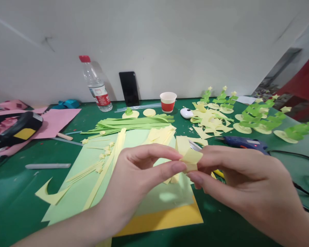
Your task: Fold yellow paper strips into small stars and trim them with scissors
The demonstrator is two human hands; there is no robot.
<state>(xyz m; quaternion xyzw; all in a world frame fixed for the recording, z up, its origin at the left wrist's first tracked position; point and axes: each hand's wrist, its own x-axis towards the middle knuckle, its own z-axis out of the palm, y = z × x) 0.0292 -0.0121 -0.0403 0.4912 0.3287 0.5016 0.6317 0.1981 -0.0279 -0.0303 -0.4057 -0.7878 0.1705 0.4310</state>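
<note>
Between my two hands is a folded yellow paper strip [189, 154], held up over the table. My left hand [141, 175] pinches its left side between thumb and forefinger. On the other side, my right hand [237, 181] pinches the strip near its right edge. Below them lie pale green paper sheets [167, 195] with an orange-yellow sheet [164, 219] underneath. Long yellow paper strips [103, 178] and small folded paper stars [106, 151] rest left of my left hand. Scissors [195, 145], mostly hidden, lie behind the right fingers.
A glue gun [243, 141] with a black cord sits at right. Behind are yellow scraps [211, 120], green strips [134, 122], a paper cup [168, 102], a phone [129, 88] and a bottle [99, 89]. Green paper plants [262, 116] stand at right; pink paper [56, 120] lies left.
</note>
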